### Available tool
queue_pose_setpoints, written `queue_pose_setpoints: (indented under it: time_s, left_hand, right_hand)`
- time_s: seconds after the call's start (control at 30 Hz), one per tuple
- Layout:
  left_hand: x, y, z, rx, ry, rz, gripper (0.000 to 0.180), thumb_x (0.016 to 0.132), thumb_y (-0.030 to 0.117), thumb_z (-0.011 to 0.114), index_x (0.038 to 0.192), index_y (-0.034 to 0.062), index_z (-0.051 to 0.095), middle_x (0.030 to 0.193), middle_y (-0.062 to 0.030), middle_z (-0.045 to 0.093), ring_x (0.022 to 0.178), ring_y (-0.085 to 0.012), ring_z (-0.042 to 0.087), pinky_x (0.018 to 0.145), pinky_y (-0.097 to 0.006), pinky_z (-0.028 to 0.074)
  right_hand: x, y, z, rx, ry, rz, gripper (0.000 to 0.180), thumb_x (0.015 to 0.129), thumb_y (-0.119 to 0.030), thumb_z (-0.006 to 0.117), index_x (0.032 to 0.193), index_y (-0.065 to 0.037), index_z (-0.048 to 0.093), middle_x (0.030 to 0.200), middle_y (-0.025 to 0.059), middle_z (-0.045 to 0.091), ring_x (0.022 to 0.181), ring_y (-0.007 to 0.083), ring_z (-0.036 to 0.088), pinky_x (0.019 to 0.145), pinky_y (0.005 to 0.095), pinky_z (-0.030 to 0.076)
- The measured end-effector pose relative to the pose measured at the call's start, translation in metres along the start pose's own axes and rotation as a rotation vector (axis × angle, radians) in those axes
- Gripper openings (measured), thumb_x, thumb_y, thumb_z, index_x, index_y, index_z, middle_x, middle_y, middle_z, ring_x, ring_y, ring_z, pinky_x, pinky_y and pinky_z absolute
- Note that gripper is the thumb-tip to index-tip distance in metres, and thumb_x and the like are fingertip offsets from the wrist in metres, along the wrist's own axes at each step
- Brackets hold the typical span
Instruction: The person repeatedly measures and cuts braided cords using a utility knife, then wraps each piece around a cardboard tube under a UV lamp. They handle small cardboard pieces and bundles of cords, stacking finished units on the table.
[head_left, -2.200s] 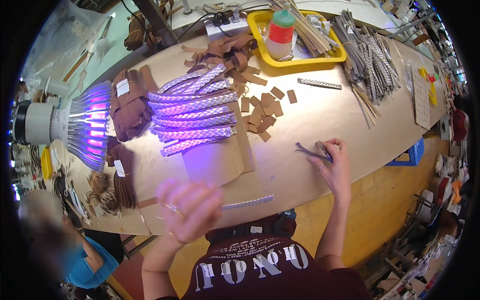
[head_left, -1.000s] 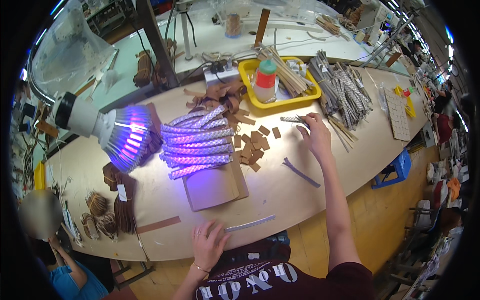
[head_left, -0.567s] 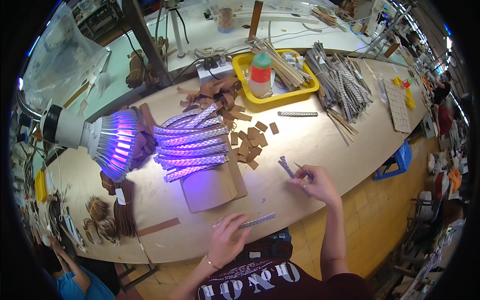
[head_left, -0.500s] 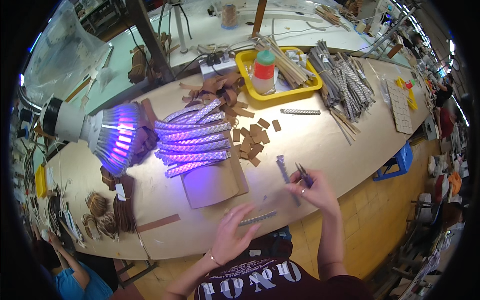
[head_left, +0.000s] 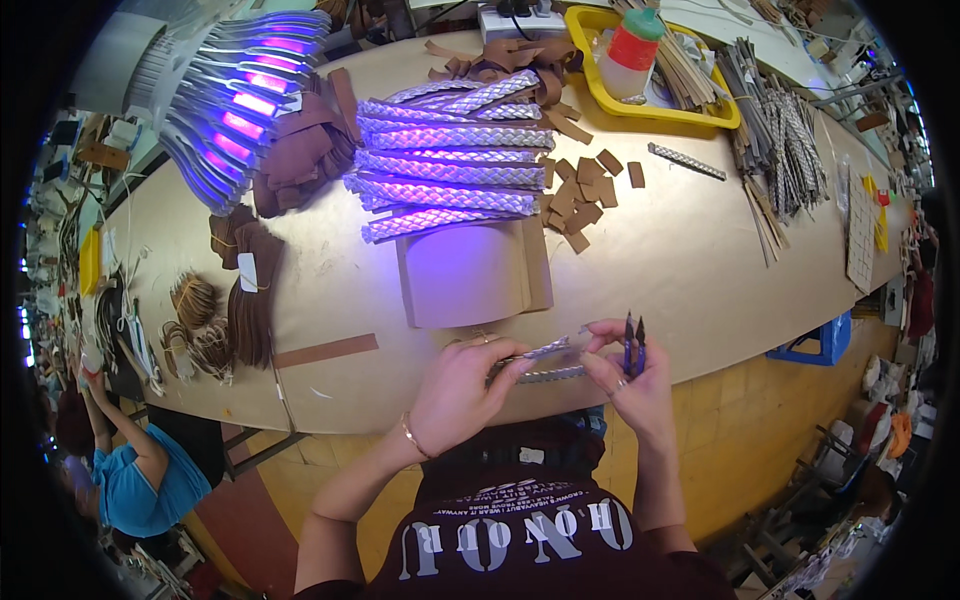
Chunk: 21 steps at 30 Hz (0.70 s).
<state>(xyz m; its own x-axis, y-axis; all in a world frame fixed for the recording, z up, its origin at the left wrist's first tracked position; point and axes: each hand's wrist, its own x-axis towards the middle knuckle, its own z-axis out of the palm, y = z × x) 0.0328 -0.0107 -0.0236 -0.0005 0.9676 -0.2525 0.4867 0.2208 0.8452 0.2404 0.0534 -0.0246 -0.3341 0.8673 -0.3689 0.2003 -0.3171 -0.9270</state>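
Near desk [head_left: 700, 260] edge, left hand [head_left: 462, 388] and right hand [head_left: 630, 375] pinch a braided strip [head_left: 540, 352]; the right also grips snips [head_left: 634, 342]. Upturned points risk nicking the strip or the fingers.

The surface [head_left: 680, 260] looks like smooth matt wood or board, pale tan. The braided strip [head_left: 545, 352] held between the left hand [head_left: 462, 392] and right hand [head_left: 632, 385] has a shiny, silvery woven finish, same as the pile of braided strips [head_left: 450, 165] glowing under the purple lamp. The snips [head_left: 633, 340] look like dark metal. The yellow tray [head_left: 655, 105] is glossy plastic. The little brown patches [head_left: 580, 195] look like matt leather, and the cardboard sheet [head_left: 470, 275] is plain matt.
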Motion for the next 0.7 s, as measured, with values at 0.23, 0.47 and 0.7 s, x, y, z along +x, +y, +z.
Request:
queue_pose_setpoints:
  time_s: [0.23, 0.47, 0.7]
  left_hand:
    - [0.014, -0.014, 0.023, 0.301, 0.101, 0.147, 0.017, 0.088, 0.02, 0.064, 0.094, 0.0053, 0.068, 0.087, -0.0113, 0.066, 0.075, -0.0304, 0.064, 0.07, -0.04, 0.05]
    - [0.001, -0.025, 0.034, 0.396, 0.208, 0.065, 0.03, 0.085, 0.019, 0.069, 0.112, 0.0054, 0.066, 0.108, -0.0125, 0.065, 0.088, -0.0314, 0.064, 0.077, -0.042, 0.05]
    - [-0.024, -0.021, 0.053, 0.543, 0.191, 0.254, 0.059, 0.084, 0.027, 0.07, 0.131, -0.002, 0.051, 0.139, -0.0184, 0.049, 0.132, -0.0334, 0.044, 0.11, -0.047, 0.031]
  right_hand:
    - [0.025, 0.015, 0.012, -0.287, -0.001, -0.016, 0.017, 0.084, -0.01, 0.074, 0.093, 0.002, 0.067, 0.076, 0.0025, 0.064, 0.063, 0.0061, 0.054, 0.057, 0.0227, 0.044]
    - [0.028, 0.015, 0.015, -0.692, -0.014, -0.081, 0.022, 0.085, -0.021, 0.071, 0.087, 0.0, 0.066, 0.078, 0.0154, 0.061, 0.069, 0.0343, 0.059, 0.063, 0.0403, 0.046]
    - [0.038, 0.002, 0.016, -0.775, -0.069, -0.078, 0.023, 0.085, -0.023, 0.068, 0.085, 0.001, 0.066, 0.076, 0.0161, 0.061, 0.069, 0.0354, 0.06, 0.063, 0.0435, 0.046]
